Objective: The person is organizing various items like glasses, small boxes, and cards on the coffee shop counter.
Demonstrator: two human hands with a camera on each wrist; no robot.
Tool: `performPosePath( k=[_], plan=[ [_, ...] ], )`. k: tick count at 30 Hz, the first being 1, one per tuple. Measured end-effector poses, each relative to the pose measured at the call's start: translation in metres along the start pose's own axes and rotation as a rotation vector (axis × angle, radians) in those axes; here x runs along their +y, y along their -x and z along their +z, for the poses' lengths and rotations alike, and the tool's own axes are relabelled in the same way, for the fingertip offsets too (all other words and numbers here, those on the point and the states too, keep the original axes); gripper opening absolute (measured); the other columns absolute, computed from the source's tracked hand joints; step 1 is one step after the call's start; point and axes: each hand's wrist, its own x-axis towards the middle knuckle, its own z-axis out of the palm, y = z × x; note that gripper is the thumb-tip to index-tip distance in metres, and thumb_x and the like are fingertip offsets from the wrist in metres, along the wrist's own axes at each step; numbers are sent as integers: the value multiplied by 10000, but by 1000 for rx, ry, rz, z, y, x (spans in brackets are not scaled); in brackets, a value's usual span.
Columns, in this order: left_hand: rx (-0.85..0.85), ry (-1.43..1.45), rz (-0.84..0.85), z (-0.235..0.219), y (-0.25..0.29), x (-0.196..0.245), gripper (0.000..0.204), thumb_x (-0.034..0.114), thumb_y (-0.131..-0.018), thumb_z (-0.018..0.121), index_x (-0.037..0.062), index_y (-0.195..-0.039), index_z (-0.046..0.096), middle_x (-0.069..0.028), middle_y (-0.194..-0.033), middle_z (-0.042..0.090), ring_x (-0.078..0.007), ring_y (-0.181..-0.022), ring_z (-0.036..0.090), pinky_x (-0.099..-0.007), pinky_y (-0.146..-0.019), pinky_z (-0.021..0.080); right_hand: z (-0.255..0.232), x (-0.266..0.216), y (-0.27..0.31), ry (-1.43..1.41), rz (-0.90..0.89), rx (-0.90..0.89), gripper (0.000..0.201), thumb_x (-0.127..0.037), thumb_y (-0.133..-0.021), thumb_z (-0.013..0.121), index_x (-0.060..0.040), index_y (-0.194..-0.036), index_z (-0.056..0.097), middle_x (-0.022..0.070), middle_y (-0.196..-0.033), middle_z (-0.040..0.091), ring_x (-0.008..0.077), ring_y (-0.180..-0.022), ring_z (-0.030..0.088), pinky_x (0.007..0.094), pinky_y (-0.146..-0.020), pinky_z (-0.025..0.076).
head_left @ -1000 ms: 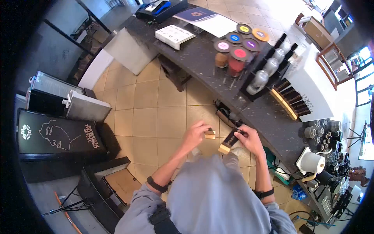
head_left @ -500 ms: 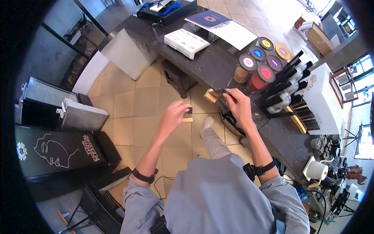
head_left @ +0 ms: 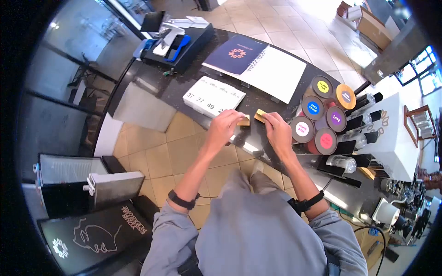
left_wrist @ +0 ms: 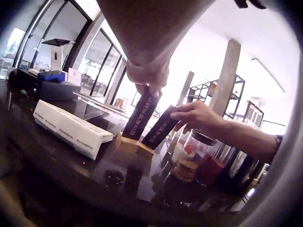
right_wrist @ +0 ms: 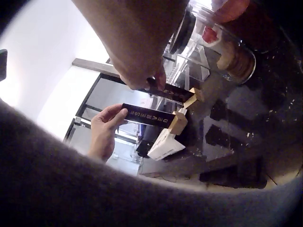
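Note:
Two black reserved signs with lettering and wooden bases are held upright, side by side, close over the dark counter (head_left: 179, 87). My left hand (head_left: 223, 129) pinches the top of one reserved sign (left_wrist: 141, 116), its base low near the counter surface. With fingers and thumb, my right hand (head_left: 278, 133) grips the other reserved sign (left_wrist: 160, 128) by its upper end. In the right wrist view the left sign's wooden base (right_wrist: 177, 123) and the right sign's wooden base (right_wrist: 193, 98) stand a little apart. From the head view mostly the bases show between the hands.
A white block with printed numbers (head_left: 214, 96) lies just beyond my left hand. Behind it are a blue-covered ring binder (head_left: 237, 54) and a black till box (head_left: 198, 41). Several lidded canisters (head_left: 326, 140) stand right of my right hand, beside glass bottles in a black rack (head_left: 341, 163).
The person has stepped toward the counter. Both hands, each with its reserved sign, have moved from over the floor to over the counter and come closer together.

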Motion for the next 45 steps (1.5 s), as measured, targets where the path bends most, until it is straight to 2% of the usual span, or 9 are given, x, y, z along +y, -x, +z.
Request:
performPosePath(
  k=[10,19,23,25,32,35,38,41,45],
  plan=[
    [-228,97,225,40,-142,-116,116,-6,-826,650,5,-933,694,-126,-871,685,-299,-843,647,-385,-758,516,48,32,-99,65,147,63,132,-105,-897,618,-51,-1002,679,130,-940,663,350,-821,662,433,-696,531],
    [-366,216,323,42,-206,-177,114,35,-833,649,17,-933,700,-114,-866,686,-293,-823,642,-377,-755,515,93,28,-153,75,311,149,134,-93,-893,627,-14,-990,676,171,-962,680,369,-864,659,414,-750,520],
    [-437,241,302,41,-219,-185,111,40,-835,652,25,-933,703,-106,-862,685,-289,-828,644,-373,-751,515,104,29,-161,82,384,172,131,-79,-887,630,-11,-990,674,172,-969,682,365,-873,661,409,-760,521],
    [-501,255,282,38,-223,-187,143,60,-853,666,15,-981,712,-123,-924,700,-284,-867,665,-371,-781,518,108,32,-160,44,404,196,133,-70,-884,632,-5,-991,673,178,-959,683,359,-874,663,404,-769,520],
    [-514,291,274,39,-227,-195,144,52,-852,660,21,-983,712,-123,-935,704,-282,-863,668,-371,-785,520,110,32,-166,24,444,202,138,-60,-884,624,7,-995,672,191,-938,683,360,-870,664,399,-770,516],
    [-483,315,294,40,-229,-196,135,112,-872,636,25,-941,712,-107,-899,704,-284,-853,652,-371,-773,519,109,30,-169,39,466,186,141,-59,-886,620,10,-998,670,197,-939,680,363,-868,663,403,-765,515],
    [-527,314,288,39,-230,-198,149,54,-854,658,14,-988,708,-126,-941,701,-289,-883,663,-372,-798,516,108,29,-170,4,474,192,138,-64,-893,612,10,-993,672,205,-913,676,364,-872,661,407,-760,513],
    [-574,268,317,41,-232,-199,199,82,-853,672,19,-1040,695,-127,-988,696,-298,-939,652,-383,-847,504,106,30,-167,-2,500,171,209,-69,-882,641,-16,-1083,663,188,-991,677,352,-814,659,400,-757,517],
    [-480,279,349,33,-238,-189,362,202,-834,726,43,-1151,654,-127,-1106,663,-309,-1068,605,-404,-943,457,86,6,-172,147,486,223,431,-110,-840,718,-88,-1256,606,135,-1107,638,301,-811,643,389,-762,526]
  ],
)
